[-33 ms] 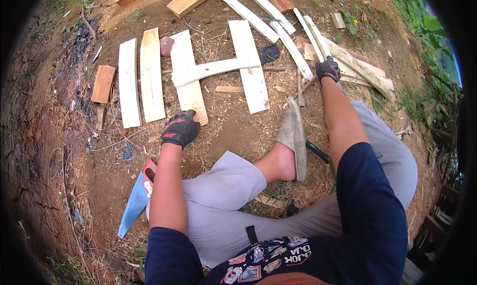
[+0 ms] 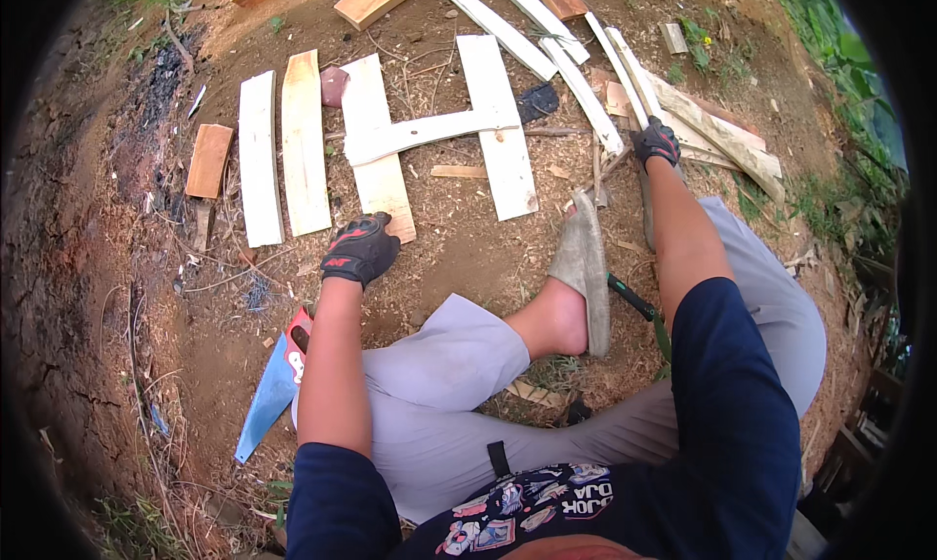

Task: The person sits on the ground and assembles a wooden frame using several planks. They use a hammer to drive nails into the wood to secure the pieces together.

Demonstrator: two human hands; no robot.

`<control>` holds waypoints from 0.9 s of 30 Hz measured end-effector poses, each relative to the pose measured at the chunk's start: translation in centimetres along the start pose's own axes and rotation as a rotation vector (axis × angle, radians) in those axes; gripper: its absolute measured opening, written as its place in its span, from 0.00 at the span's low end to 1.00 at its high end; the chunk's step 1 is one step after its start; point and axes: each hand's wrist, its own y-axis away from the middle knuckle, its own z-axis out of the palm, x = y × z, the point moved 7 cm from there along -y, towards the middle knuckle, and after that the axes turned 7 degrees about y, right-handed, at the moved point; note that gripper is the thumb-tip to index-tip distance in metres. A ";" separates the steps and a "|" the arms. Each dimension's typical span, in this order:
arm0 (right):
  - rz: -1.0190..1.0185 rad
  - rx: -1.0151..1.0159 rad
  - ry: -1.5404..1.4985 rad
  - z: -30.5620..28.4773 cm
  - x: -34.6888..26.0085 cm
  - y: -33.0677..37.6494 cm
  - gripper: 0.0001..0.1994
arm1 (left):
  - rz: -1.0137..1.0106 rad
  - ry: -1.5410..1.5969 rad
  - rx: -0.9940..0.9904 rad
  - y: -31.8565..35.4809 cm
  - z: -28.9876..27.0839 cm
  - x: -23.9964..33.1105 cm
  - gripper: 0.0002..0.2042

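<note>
Brown bare ground strewn with wood shavings [image 2: 444, 277] fills most of the view; across it lie the wearer's folded legs in pale grey trousers [image 2: 439, 365]; beyond the knees, four flat pale wooden boards stand out, the first [image 2: 260, 160] and second [image 2: 303, 145] side by side on the left, the third [image 2: 383, 189] and fourth [image 2: 493, 82] further right; a narrow, slightly bowed whitish wooden crosspiece [image 2: 429, 132] lies over these last two, so that together they look like a letter H; up and to the right, long thin whitish wooden strips [image 2: 576, 87] fan out.

A handsaw with a blue blade and a red-and-white handle [image 2: 268, 399] lies by the left forearm; a grey worn sandal [image 2: 586, 267] covers the near foot.

The left hand [image 2: 361, 250], in a black glove with red marks, is at the near end of the third board, fingers mostly curled, one fingertip over the wood; whether it grips or merely rests cannot be told; the right hand [image 2: 657, 142], gloved alike, is nearly closed beside the near ends of two strips; what it has hold of is unclear.

Hardly anything has changed: the view shifts slightly, both hands keep their places; the H layout therefore stands unaltered.

A reddish-brown wooden block [image 2: 209, 160] lies left of the first board; smaller still is a crumpled dark scrap [image 2: 539, 101] beside the fourth.
</note>
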 end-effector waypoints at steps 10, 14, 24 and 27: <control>-0.035 0.039 -0.265 -0.5 1.1 -2.7 0.19 | -0.002 0.000 0.034 -0.3 0.9 -2.3 0.27; -0.130 -0.073 -0.803 -0.8 5.0 -4.7 0.17 | 0.032 0.038 0.042 -1.3 0.9 -1.6 0.27; -0.364 -0.619 -1.530 -5.7 -4.5 13.1 0.24 | -0.057 0.292 0.328 0.3 -4.3 -6.1 0.22; -0.548 -0.711 -1.213 -6.1 -8.0 17.3 0.24 | -0.111 0.328 0.423 -0.3 -5.5 -7.4 0.20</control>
